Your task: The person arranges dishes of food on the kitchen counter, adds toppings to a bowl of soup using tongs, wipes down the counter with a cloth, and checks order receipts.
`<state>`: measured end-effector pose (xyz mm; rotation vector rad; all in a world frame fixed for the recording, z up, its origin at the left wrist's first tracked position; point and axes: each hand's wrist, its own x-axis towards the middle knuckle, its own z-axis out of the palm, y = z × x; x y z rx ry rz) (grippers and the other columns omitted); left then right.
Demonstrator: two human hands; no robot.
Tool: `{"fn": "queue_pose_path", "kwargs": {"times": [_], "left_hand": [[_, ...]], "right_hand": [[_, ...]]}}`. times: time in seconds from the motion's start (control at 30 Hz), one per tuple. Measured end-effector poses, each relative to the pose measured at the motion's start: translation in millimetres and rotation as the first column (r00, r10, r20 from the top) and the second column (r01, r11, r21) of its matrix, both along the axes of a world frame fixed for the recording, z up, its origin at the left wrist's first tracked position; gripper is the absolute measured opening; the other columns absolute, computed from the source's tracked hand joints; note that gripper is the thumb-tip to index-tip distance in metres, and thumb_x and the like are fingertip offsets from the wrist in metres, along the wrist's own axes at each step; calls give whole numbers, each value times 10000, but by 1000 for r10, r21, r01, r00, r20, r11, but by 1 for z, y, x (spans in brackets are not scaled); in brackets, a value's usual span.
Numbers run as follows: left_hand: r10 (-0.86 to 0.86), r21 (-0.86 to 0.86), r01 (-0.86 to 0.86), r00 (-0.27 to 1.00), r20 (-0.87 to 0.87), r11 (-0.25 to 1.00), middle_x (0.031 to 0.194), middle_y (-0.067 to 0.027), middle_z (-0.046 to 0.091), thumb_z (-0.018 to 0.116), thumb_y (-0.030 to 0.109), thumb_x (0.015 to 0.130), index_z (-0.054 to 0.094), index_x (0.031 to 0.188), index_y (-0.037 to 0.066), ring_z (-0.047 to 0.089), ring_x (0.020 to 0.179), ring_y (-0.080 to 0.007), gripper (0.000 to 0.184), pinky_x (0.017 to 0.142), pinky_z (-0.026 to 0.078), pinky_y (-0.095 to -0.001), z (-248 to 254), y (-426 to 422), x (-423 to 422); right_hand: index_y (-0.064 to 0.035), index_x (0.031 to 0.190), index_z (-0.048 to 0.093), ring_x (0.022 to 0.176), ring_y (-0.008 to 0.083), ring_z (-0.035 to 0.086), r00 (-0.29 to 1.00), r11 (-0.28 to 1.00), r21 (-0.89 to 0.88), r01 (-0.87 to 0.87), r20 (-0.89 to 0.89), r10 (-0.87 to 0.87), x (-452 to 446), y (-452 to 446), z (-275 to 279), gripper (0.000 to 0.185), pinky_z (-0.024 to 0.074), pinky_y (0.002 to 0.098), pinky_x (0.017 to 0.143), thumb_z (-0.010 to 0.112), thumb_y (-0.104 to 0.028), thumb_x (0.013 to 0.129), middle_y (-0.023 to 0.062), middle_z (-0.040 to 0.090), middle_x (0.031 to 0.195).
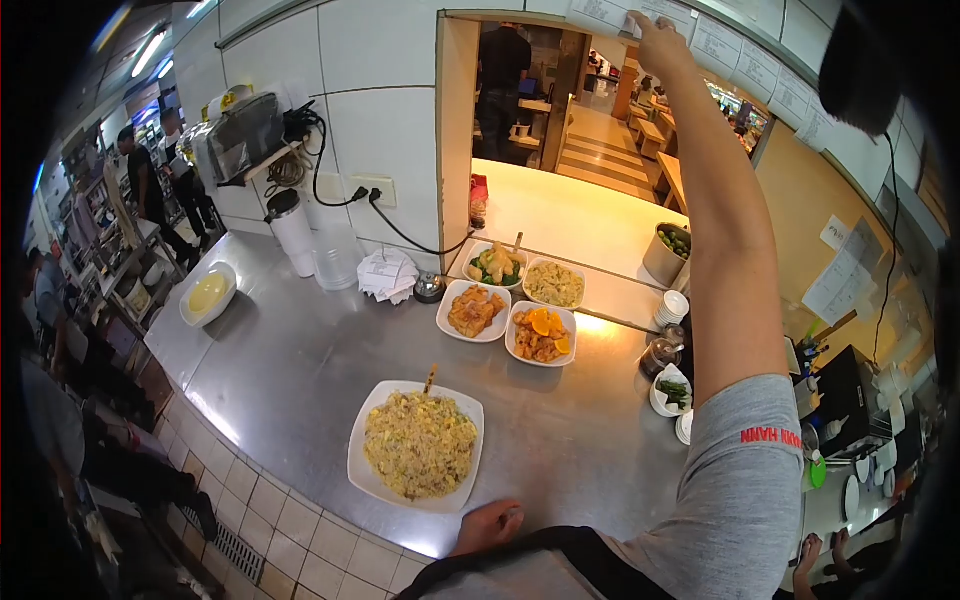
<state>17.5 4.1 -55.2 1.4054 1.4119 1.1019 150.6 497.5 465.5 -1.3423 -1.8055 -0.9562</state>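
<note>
My right hand is raised to the row of printed order slips above the pass window. Its fingertips are apart and lie against the slips, with no slip visibly gripped. At the counter's near edge my left hand rests with its fingers curled, and nothing shows in it. Just beyond it is a square white plate of fried rice, with a small stick standing at its far rim. Farther back stand a bowl of browned pieces, a bowl of orange-topped fried pieces, a rice bowl and a bowl with greens.
On the steel counter are a yellow-filled bowl, a paper stack and a service bell. A metal pot stands right, near small dishes and jars. Cables hang at the wall socket. Other people stand at left.
</note>
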Motion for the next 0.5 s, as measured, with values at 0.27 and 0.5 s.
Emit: {"fn": "queue_pose_path", "kwargs": {"times": [0.27,0.5], "left_hand": [[105,185,-95,993,-45,978,717,-104,615,629,190,821,642,900,53,561,566,-184,159,561,463,-278,-10,-13,4],[-150,-112,123,946,-286,986,719,-126,590,634,186,808,623,838,36,582,629,-261,154,597,468,-324,-20,-162,-1]], "right_hand": [[-81,1187,546,830,314,614,705,697,-123,-706,-214,677,11,-127,-155,389,496,386,738,614,-156,812,194,624,969],[-40,805,618,635,195,581,611,-225,-833,-506,-530,588,100,-425,-353,204,472,316,632,515,-184,905,96,584,703]]}}
